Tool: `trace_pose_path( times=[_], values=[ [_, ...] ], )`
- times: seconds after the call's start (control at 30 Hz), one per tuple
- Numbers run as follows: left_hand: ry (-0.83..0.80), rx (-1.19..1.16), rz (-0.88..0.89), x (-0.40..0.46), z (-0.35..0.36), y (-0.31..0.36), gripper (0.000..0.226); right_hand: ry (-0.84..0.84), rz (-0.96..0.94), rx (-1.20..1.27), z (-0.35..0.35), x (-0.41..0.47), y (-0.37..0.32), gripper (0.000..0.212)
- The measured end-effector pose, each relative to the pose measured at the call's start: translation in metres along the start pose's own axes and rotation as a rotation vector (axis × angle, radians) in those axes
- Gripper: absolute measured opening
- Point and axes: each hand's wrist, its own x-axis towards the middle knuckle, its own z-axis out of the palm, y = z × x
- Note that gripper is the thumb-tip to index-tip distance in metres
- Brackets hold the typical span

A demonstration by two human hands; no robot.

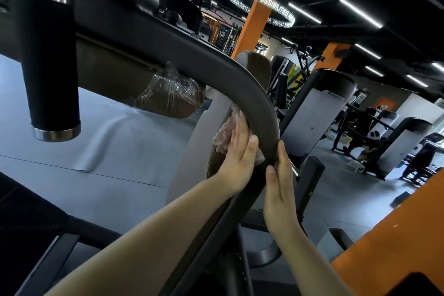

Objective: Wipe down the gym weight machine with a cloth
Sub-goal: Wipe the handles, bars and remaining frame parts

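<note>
The weight machine's dark curved frame bar (252,86) arcs from upper left down through the middle of the view. My left hand (237,154) presses a pale pink cloth (225,132) flat against the bar's left side, fingers straight. My right hand (280,180) rests on the bar's right side just below the bend, fingers straight and pointing up. Part of the cloth is hidden under my left hand and behind the bar.
A black padded roller with chrome ends (50,67) hangs at upper left. A brown pad wrapped in plastic film (173,94) sits behind the bar. A grey seat back (201,127) stands behind my left hand. Other grey machines (319,108) and orange pillars (254,24) fill the right.
</note>
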Motion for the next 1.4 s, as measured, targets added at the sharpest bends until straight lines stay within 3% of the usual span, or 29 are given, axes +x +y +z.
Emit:
trace_pose_path(
  times=[0.1, 0.23, 0.4, 0.5, 0.6, 0.73, 0.9, 1.0, 1.1, 1.23, 1.4],
  values=[
    [0.075, -0.119, 0.038, 0.002, 0.006, 0.011, 0.092, -0.017, 0.003, 0.003, -0.002, 0.001, 0.000, 0.049],
    [0.135, -0.138, -0.117, -0.008, 0.019, 0.002, 0.101, -0.023, -0.005, 0.023, -0.002, 0.002, 0.001, 0.049],
    [0.020, 0.262, -0.038, -0.035, 0.028, -0.013, 0.074, -0.013, -0.007, 0.046, -0.002, 0.002, 0.001, 0.048],
    [0.019, 0.516, -0.020, -0.052, 0.035, -0.013, 0.073, -0.009, 0.005, 0.064, -0.002, 0.003, -0.001, 0.046],
    [-0.012, 0.562, -0.073, -0.060, 0.039, -0.011, 0.076, -0.019, 0.021, 0.095, -0.002, 0.001, -0.005, 0.044],
    [0.017, 0.598, 0.025, -0.062, 0.044, -0.011, 0.082, -0.023, 0.039, 0.133, -0.003, -0.003, -0.013, 0.041],
    [0.183, 0.160, 0.027, -0.037, 0.037, 0.027, 0.087, 0.010, 0.001, 0.078, -0.007, 0.004, -0.022, 0.054],
    [0.251, 0.040, 0.029, -0.021, 0.029, 0.040, 0.073, 0.029, -0.066, -0.007, -0.010, 0.014, -0.032, 0.060],
    [0.340, -0.100, 0.147, -0.010, 0.017, 0.050, 0.091, 0.003, -0.142, -0.105, -0.011, 0.023, -0.044, 0.050],
    [0.431, -0.230, 0.264, -0.003, 0.009, 0.063, 0.071, -0.008, -0.147, -0.094, -0.012, 0.035, -0.051, 0.057],
    [0.484, -0.331, 0.209, 0.006, 0.017, 0.060, 0.075, -0.028, -0.102, -0.034, -0.019, 0.039, -0.049, 0.063]
  ],
)
